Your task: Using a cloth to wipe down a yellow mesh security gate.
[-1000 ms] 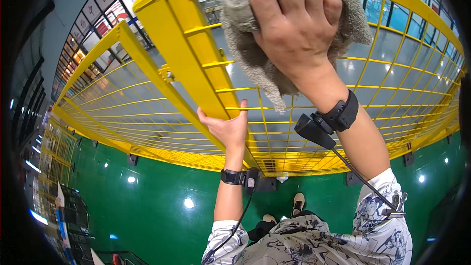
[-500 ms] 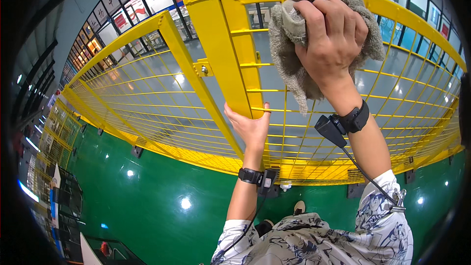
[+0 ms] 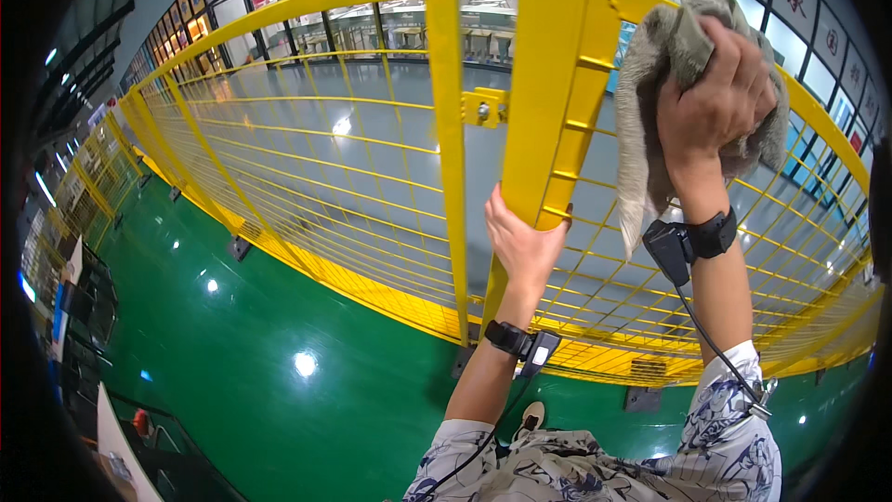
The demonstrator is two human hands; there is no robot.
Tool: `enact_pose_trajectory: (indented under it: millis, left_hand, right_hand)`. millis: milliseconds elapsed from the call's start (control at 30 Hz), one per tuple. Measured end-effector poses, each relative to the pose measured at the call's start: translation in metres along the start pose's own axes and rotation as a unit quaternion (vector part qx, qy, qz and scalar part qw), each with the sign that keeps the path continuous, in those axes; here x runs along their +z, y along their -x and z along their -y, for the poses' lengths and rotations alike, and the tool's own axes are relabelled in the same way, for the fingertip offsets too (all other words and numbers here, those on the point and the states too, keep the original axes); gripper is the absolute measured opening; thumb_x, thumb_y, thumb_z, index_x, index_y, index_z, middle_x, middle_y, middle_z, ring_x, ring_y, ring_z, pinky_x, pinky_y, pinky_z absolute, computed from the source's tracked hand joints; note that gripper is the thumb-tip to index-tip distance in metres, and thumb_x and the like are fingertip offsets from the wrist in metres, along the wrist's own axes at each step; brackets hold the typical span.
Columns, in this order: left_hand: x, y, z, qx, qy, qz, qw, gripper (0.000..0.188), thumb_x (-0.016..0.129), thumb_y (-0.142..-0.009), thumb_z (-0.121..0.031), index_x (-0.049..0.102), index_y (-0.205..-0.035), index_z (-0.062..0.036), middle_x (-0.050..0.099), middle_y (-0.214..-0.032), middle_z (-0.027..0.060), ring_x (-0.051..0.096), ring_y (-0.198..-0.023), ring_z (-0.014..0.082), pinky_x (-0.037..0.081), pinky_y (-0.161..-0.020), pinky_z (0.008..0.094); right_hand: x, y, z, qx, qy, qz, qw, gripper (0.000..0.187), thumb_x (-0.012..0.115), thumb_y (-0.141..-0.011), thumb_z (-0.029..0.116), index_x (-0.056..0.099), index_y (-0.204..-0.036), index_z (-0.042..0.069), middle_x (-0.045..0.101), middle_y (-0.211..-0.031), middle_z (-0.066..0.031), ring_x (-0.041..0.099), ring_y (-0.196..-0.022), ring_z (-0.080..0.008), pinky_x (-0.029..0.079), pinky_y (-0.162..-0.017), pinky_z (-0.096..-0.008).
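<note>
A thick yellow fence post (image 3: 548,93) stands upright in front of me. My left hand (image 3: 528,237) is wrapped around it low down, thumb on the right side and fingers on the left. Over the top rail (image 3: 641,6) to the right of the post, my right hand (image 3: 720,98) grips a grey-beige towel (image 3: 641,121). The towel bunches around the fingers, and one end hangs down in front of the yellow wire mesh (image 3: 595,270). The fingertips of my right hand are partly hidden by the cloth.
Left of the post, a bolted bracket (image 3: 484,110) joins a second yellow mesh panel (image 3: 316,158). Glossy green floor (image 3: 251,344) lies on my side, grey floor (image 3: 372,93) beyond. A white-edged table (image 3: 125,451) stands at lower left; glass-fronted rooms line the back.
The view has turned left, so the post and both hands appear farther right. My right hand and the towel are farther from the post along the rail. The left hand keeps its hold.
</note>
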State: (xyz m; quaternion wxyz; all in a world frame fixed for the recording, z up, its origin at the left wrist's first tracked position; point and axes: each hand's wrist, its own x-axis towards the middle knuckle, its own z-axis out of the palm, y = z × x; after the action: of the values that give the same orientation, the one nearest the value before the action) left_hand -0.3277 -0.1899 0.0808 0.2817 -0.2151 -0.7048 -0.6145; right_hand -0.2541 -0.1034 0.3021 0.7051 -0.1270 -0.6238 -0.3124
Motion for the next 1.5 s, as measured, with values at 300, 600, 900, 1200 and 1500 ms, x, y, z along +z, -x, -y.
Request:
enact_pose_trajectory:
  millis: [300, 600, 900, 1200, 1500]
  left_hand:
    - [0.015, -0.001, 0.006, 0.032, -0.009, -0.029, 0.999, 0.093, 0.082, -0.060, -0.027, 0.031, -0.131, 0.0036, 0.048, -0.116, 0.0224, 0.050, -0.104, 0.0418, 0.043, -0.089, 0.0491]
    - [0.012, 0.003, 0.003, 0.010, -0.041, 0.001, 0.999, 0.100, 0.083, -0.061, -0.031, 0.026, -0.134, 0.0059, 0.044, -0.118, 0.0264, 0.045, -0.109, 0.0447, 0.039, -0.095, 0.0492]
    - [-0.010, 0.001, 0.029, -0.031, 0.030, 0.124, 0.991, 0.097, 0.076, -0.069, -0.033, 0.021, -0.138, 0.0050, 0.040, -0.127, 0.0298, 0.043, -0.115, 0.0468, 0.036, -0.099, 0.0467]
    - [-0.033, -0.005, 0.016, 0.042, -0.043, 0.127, 0.990, 0.111, 0.082, -0.061, -0.024, 0.012, -0.142, 0.0057, 0.036, -0.136, 0.0312, 0.041, -0.123, 0.0465, 0.037, -0.102, 0.0439]
    - [-0.038, -0.001, 0.033, -0.022, 0.029, 0.122, 0.992, 0.111, 0.081, -0.065, -0.023, 0.010, -0.144, 0.0071, 0.030, -0.142, 0.0290, 0.038, -0.129, 0.0357, 0.033, -0.106, 0.0391]
  right_hand:
    - [0.014, 0.015, -0.003, -0.006, 0.016, -0.020, 1.000, 0.037, 0.066, -0.072, 0.015, 0.059, -0.109, 0.015, 0.060, -0.101, -0.0037, 0.056, -0.098, -0.0253, 0.036, -0.088, -0.0374]
    - [-0.002, 0.040, 0.037, -0.005, -0.116, 0.077, 0.990, 0.035, 0.068, -0.066, 0.017, 0.063, -0.100, 0.009, 0.059, -0.091, -0.0109, 0.058, -0.087, -0.0293, 0.040, -0.082, -0.0391]
    - [-0.059, 0.176, 0.078, -0.050, -0.239, 0.209, 0.947, 0.010, 0.062, -0.068, 0.014, 0.058, -0.077, 0.013, 0.052, -0.075, -0.0006, 0.053, -0.066, -0.0157, 0.046, -0.065, -0.0329]
    - [-0.084, 0.203, -0.019, -0.121, -0.428, 0.253, 0.859, 0.027, 0.063, -0.076, 0.019, 0.065, -0.102, 0.013, 0.063, -0.100, -0.0025, 0.062, -0.093, -0.0230, 0.048, -0.089, -0.0398]
    - [-0.095, 0.086, -0.087, 0.215, -0.246, 0.071, 0.943, 0.070, 0.083, -0.057, 0.022, 0.059, -0.122, 0.007, 0.043, -0.123, -0.0182, 0.046, -0.114, -0.0349, 0.041, -0.096, -0.0449]
